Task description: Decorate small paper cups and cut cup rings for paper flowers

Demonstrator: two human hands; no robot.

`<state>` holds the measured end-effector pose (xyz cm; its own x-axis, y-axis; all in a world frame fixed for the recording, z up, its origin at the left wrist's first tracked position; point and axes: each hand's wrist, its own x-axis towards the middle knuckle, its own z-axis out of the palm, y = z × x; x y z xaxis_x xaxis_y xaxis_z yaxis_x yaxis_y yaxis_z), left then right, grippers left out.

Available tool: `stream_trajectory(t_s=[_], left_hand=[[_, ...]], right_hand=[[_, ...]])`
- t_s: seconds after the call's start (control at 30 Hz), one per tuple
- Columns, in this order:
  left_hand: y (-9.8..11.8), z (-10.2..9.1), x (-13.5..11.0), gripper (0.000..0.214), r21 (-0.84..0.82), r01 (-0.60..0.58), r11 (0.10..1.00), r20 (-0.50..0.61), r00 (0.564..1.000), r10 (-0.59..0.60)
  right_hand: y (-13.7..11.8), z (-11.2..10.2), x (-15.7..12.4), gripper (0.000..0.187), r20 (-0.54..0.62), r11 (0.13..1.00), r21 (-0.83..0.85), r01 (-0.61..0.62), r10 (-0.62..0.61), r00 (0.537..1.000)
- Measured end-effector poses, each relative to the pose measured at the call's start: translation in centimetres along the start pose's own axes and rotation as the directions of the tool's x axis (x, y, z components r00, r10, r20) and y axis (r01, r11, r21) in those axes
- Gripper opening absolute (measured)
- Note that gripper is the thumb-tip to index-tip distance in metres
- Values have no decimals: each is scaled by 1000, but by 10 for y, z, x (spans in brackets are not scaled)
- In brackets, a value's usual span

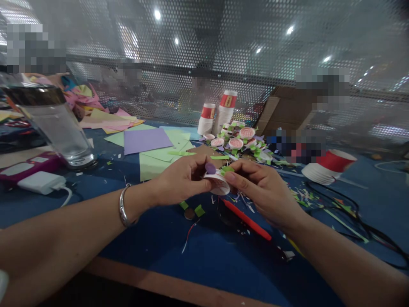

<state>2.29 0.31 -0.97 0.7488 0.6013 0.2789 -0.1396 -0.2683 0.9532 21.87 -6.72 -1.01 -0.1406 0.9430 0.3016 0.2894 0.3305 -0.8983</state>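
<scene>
Blue cloth (204, 256) covers the worktable, littered with paper snippets, in front of a perforated metal screen (204, 64). Just above it, the left hand (182, 179) pinches a cut-down white paper cup with red print (219, 184) on one side, thumb by a small purple paper petal (210, 168). The right hand (262, 192) pinches the other side, its fingertips at a green paper scrap (228, 169) on the rim. Judging by the cluster of decorated cup pieces (239, 140) behind, several are already trimmed. This one looks only partly dressed, and the stacks of red-and-white paper cups (220, 113) stand uncut. A red-handled tool (246, 219) lies idle under the right hand
</scene>
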Motion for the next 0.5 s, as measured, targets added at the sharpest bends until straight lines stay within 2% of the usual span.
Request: stream_trajectory(t_s=[0.37,0.43,0.5], left_hand=[[-3,-3,-1,14,-13,40,999,65,997,-39],[-1,-4,0,14,-16,36,999,64,997,-35],[0,-5,1,15,-20,7,1000,41,999,-6]], right_hand=[[-2,0,0,19,84,994,107,-32,23,996],[-3,-1,0,19,84,996,86,-19,12,996],[-5,-1,0,19,22,1000,5,25,-25,999]])
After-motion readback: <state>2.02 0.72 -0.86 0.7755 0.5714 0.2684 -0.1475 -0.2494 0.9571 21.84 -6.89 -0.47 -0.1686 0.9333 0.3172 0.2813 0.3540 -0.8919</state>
